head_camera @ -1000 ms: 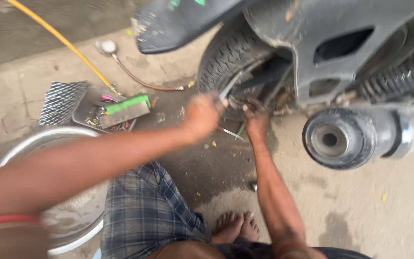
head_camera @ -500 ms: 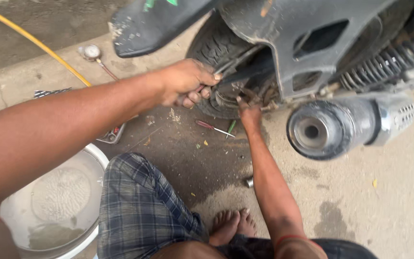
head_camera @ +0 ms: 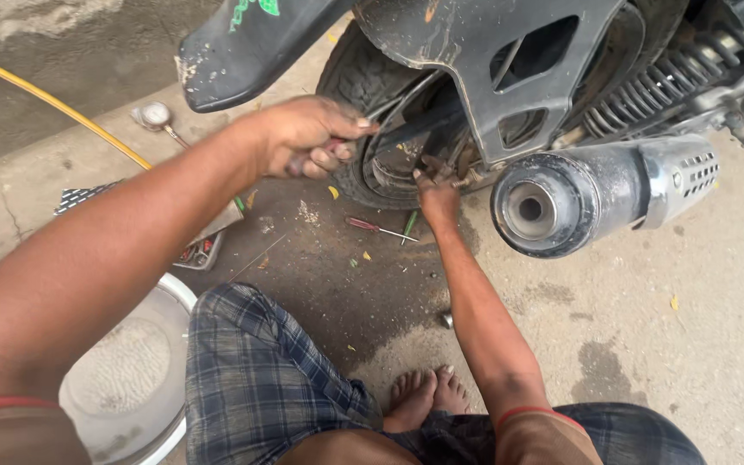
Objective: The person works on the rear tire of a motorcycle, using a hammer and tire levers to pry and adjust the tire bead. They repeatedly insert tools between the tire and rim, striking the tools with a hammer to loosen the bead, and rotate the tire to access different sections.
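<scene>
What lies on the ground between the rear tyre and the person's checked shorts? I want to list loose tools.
In the head view, a red-handled screwdriver and a green-handled tool lie on the stained ground between the rear tyre and the checked shorts.

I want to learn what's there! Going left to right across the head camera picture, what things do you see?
White basin → round gauge → left hand → red screwdriver → right hand → exhaust pipe → spring shock absorber.
</scene>
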`<state>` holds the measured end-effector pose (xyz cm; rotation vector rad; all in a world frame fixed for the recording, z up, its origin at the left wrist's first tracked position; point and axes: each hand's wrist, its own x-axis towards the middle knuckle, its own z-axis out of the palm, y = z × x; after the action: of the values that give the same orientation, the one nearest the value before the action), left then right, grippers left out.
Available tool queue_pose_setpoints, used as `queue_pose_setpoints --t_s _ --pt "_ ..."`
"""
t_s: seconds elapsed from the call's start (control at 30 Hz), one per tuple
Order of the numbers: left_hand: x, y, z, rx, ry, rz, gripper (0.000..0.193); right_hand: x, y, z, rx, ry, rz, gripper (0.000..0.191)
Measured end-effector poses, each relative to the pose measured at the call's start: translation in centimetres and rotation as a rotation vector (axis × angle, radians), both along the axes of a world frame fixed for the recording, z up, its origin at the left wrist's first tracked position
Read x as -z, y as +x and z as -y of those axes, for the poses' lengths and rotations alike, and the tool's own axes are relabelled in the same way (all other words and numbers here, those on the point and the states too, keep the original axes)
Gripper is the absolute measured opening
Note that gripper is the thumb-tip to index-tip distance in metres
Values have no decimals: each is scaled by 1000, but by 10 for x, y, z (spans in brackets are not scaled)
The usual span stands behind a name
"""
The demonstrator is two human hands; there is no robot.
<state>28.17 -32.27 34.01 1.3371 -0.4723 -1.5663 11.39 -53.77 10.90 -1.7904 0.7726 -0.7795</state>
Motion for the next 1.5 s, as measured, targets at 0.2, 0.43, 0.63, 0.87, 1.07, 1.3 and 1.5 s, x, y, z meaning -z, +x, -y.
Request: queue_pose_setpoints --t_s 0.2,0.43,0.63,0.87,1.07,1.3,1.5 --pt "33 -96 2 -561 -177 165 31 -1 5 -3 28 -109 89 34" --pt "53 -21 -12 -243 118 -8 22 3 -23 -4 69 -40 -180 24" --pt "62 -14 -12 -199 109 -21 25 4 -41 -2 75 -165 -207 29" --pt "88 9 -48 -29 -80 57 41 14 -44 3 106 -202 -310 35" --pt "79 -10 -51 -32 -145 59 50 17 -44 5 32 -250 -195 35" --pt "18 -8 -91 202 172 786 59 8 -63 16 160 -70 -368 26" --pt "51 -15 -90 68 194 705 51 9 -63 13 161 -392 -196 23"
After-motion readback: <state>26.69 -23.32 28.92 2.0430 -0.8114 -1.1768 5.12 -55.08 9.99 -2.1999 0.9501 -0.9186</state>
